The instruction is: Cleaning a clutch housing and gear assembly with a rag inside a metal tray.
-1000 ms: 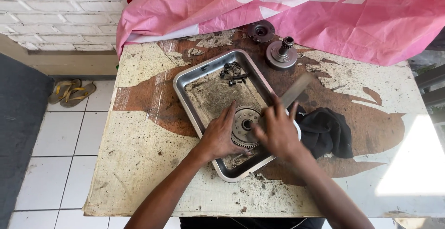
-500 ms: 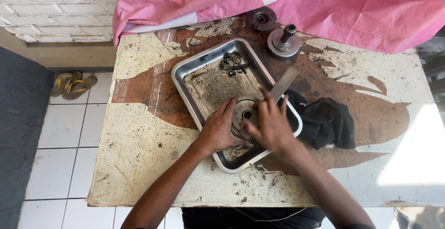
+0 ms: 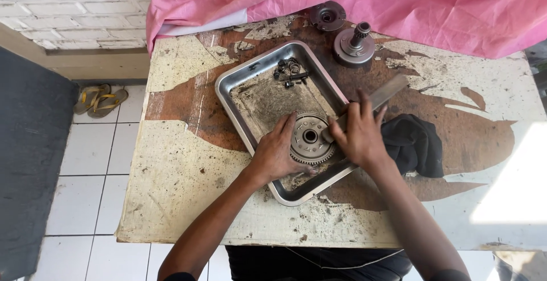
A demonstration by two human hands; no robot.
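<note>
Worn table [image 3: 188, 190], paint peeling, pink cloth [image 3: 399, 2] at far edge. Metal tray [image 3: 239, 81] sits on it — gear [image 3: 310, 138] lies in the near end. Left hand [image 3: 276, 153] curled against gear's left side, steadying it. Right hand [image 3: 359, 136] gripping flat metal bar [image 3: 387, 93], its tip touching gear. Black rag [image 3: 416, 144] just beside the right hand.

Your table [image 3: 188, 167] has a worn top, cream paint peeling off brown wood. Directly on it lie a metal tray [image 3: 239, 81] (set at an angle), a black rag [image 3: 419, 144], two round metal parts [image 3: 353, 44] and pink cloth [image 3: 433, 7] along the far edge.
</note>
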